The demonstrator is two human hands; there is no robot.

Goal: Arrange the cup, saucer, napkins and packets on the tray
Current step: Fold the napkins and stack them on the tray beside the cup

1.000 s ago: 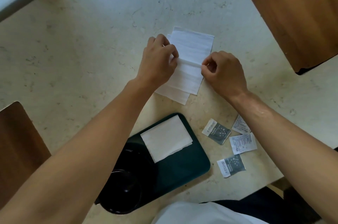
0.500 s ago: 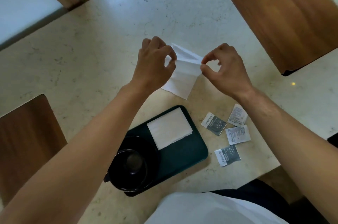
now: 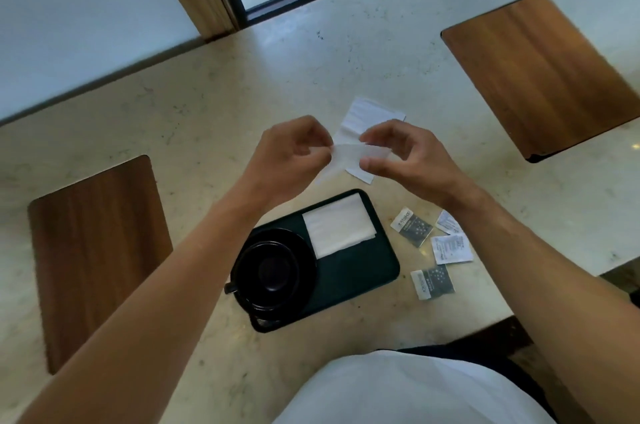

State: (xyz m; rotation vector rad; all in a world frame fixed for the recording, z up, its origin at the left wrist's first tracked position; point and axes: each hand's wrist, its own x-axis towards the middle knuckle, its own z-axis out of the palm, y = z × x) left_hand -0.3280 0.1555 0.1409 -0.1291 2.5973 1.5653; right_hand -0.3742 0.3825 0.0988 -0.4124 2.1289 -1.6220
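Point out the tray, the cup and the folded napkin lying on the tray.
tray (image 3: 360,273): head view, bare dark surface.
cup (image 3: 268,273): head view, inside bottom.
folded napkin (image 3: 337,226): head view, centre.

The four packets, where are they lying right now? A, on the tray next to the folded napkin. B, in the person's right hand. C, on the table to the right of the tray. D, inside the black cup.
C: all four packets lie on the bare table beside the right edge of the tray, none on it.
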